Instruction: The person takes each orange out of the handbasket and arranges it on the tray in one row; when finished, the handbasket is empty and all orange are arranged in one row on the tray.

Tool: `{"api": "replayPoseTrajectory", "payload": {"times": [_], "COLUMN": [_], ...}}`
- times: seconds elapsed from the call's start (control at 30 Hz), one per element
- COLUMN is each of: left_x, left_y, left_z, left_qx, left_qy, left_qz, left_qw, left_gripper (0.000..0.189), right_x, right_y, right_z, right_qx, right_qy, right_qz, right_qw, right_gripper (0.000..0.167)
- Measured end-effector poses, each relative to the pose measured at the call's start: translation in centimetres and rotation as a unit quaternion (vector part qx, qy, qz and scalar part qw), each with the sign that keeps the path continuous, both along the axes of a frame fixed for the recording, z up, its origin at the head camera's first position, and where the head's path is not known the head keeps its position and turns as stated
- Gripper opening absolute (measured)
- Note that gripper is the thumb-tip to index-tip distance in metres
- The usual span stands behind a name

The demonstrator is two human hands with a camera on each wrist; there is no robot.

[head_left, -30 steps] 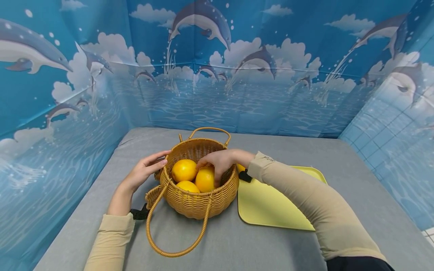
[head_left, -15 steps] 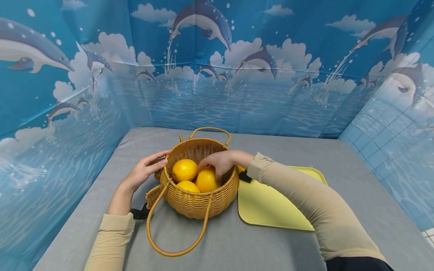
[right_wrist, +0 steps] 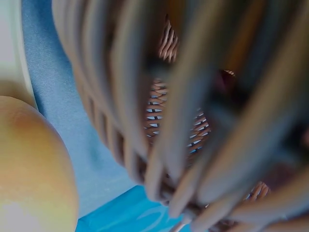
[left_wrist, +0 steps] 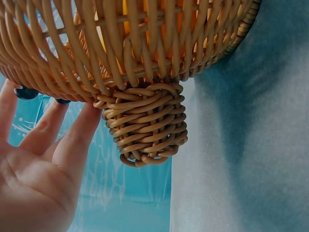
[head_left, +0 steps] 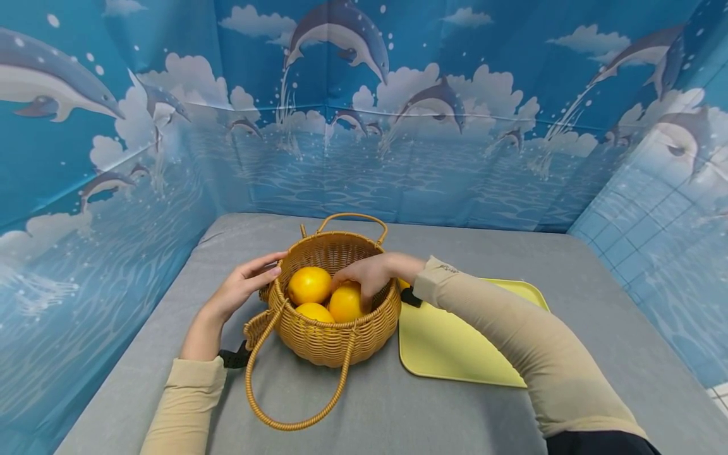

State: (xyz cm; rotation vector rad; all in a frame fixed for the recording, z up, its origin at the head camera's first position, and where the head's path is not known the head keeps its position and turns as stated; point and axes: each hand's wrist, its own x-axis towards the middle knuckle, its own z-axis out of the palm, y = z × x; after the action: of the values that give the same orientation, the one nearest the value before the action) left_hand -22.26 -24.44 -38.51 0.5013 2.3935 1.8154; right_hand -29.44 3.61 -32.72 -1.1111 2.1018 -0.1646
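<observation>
Scene: a person's two hands at a wicker basket [head_left: 332, 316] of yellow-orange fruit on a grey table [head_left: 398, 404], a yellow tray [head_left: 455, 347] just beside the basket on its right
Right hand: the right hand [head_left: 372, 273] reaches over the rim into the basket, fingers curled down onto the rightmost fruit [head_left: 345, 302]; whether they have closed round it cannot be told (the wrist view is a blur of wicker)
Left hand: the left hand [head_left: 241, 287] lies flat against the basket's outer wall, fingers straight and touching the weave, as the left wrist view confirms
Fruit: three show in the basket, packed touching one another
Risk: a lift from so tight a cluster could roll a neighbour or tip the light basket, should the steadying hand slacken
Risk: a shallow fingertip hold could let the smooth fruit slip back
Pose: right forearm angled in across the tray, wrist bent downward
</observation>
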Motion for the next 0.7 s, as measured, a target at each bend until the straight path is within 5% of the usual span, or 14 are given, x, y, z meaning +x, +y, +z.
{"api": "replayPoseTrajectory", "payload": {"times": [0.7], "left_x": [-0.11], "left_y": [0.09], "left_z": [-0.01], "left_qx": [0.004], "left_qy": [0.002], "left_qz": [-0.001], "left_qw": [1.0000], "left_gripper": [0.048], "right_x": [-0.39], "right_y": [-0.09], "right_z": [-0.32], "right_qx": [-0.013], "right_qy": [0.036], "right_qz": [0.032], "right_qw": [0.9987], "right_gripper": [0.054]}}
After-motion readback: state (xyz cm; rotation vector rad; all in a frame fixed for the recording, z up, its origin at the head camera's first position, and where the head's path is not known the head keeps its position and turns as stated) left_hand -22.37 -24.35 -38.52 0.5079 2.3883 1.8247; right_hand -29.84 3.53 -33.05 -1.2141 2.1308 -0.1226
